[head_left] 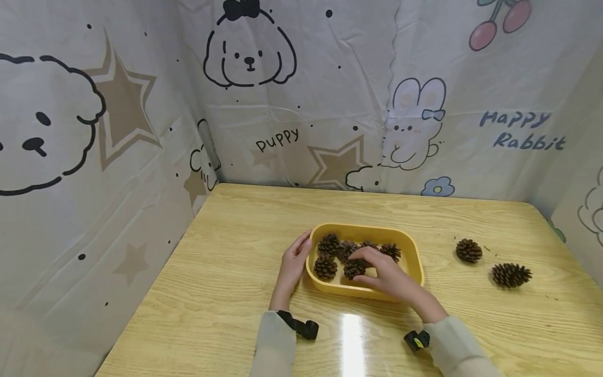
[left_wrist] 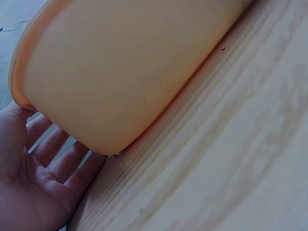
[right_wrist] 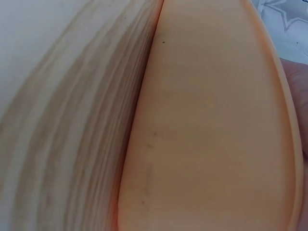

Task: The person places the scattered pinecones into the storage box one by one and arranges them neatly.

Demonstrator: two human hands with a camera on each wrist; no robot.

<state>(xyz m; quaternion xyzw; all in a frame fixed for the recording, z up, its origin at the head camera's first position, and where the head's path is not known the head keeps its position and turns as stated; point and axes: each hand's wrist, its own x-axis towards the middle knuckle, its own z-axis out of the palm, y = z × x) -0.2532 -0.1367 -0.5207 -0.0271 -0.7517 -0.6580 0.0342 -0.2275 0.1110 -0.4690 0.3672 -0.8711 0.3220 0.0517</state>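
Observation:
A yellow plastic bin (head_left: 346,289) with rounded corners stands on the table and holds several brown pine cones (head_left: 328,244). Inside it, toward the front, my right hand (head_left: 390,276) pinches a pine cone (head_left: 353,269) between thumb and fingers. My left hand (head_left: 291,268) rests against the bin's left end. In the left wrist view, that hand's extended fingers (left_wrist: 72,161) lie along the outer wall, with the thumb up by the rim. The right wrist view is mostly filled by the bin's outer wall (right_wrist: 207,120), which hides the pinched cone; only part of the hand shows beyond the rim.
Two more pine cones lie on the table right of the bin: a rounder one (head_left: 468,251) and a longer one (head_left: 511,275). Small dark bits are scattered near them. Printed cloth (head_left: 282,104) hangs behind and beside the wood-grain table (head_left: 226,272).

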